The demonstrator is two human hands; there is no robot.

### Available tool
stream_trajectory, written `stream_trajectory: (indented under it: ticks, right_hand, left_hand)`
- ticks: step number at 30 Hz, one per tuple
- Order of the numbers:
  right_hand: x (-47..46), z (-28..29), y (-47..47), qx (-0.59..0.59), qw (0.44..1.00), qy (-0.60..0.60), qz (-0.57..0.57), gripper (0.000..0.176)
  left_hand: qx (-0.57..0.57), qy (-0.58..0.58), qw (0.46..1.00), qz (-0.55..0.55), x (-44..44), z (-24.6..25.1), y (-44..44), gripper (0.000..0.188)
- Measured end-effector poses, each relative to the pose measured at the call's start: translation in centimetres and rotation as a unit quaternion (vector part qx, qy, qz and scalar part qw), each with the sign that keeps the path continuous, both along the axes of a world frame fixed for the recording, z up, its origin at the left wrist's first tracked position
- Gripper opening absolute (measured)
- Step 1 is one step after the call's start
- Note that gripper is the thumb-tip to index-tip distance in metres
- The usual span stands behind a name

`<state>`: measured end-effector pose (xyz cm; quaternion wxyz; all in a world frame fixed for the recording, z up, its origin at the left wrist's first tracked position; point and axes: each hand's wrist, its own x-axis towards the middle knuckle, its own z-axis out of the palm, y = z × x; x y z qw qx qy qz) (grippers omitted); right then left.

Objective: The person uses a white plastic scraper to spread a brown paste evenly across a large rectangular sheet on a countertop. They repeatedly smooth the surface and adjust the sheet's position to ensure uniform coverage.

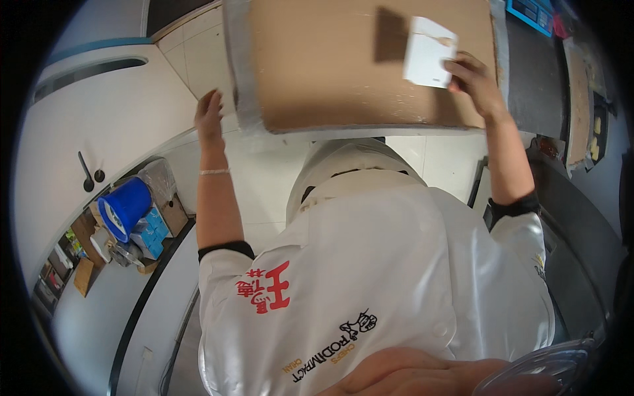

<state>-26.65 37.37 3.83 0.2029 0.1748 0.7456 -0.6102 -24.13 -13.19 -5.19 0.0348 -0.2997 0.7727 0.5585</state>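
Observation:
My right hand [470, 79] grips the lower right edge of a white flat piece [428, 59], which looks like card or a thin packet. It has a small dark mark near its bottom and a tan crease or strip across its top. The piece is held above a brown cardboard-like work surface [337, 74] with shiny, film-like patches and a grey edging, and a dark shadow falls to its left. My left hand [210, 114] is off the left side of that surface, touching nothing, its fingers loosely bent and partly edge-on to me.
A white door [114, 114] with a black handle stands at left. Below it are a blue bucket [126, 205], blue boxes [151, 232] and a clear plastic bag [159, 179]. A dark counter [537, 84] runs along the right, with a blue device [532, 15] at its far end.

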Motion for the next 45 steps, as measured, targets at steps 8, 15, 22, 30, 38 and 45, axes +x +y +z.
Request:
stream_trajectory:
  ticks: [8,15,22,30,38,45]
  right_hand:
    - [-5.8,-5.4,-20.6,-0.070,0.987,-0.034,0.140,0.027]
    - [-6.4,-6.8,-24.3,-0.068,0.987,-0.050,0.134,0.024]
    - [-7.3,-8.1,-24.8,-0.055,0.987,-0.037,0.145,0.022]
    - [-7.9,-8.5,-24.3,-0.069,0.987,-0.049,0.133,0.023]
    - [-8.0,-9.0,-22.9,-0.021,0.988,-0.041,0.148,0.023]
    - [-6.8,-7.6,-16.0,0.001,0.991,-0.070,0.114,0.023]
  left_hand:
    - [0.033,-0.026,0.990,-0.134,-7.3,-1.8,1.0,0.049]
    - [0.110,-0.001,0.986,-0.122,-7.6,-1.4,0.9,0.050]
    - [0.113,-0.020,0.985,-0.126,-7.8,-0.9,0.5,0.046]
    - [0.117,-0.023,0.984,-0.136,-8.2,-0.9,0.4,0.043]
    - [0.078,-0.056,0.986,-0.138,-7.9,-0.9,-0.5,0.042]
    - [0.068,-0.042,0.995,-0.065,-7.8,0.5,-0.6,0.039]
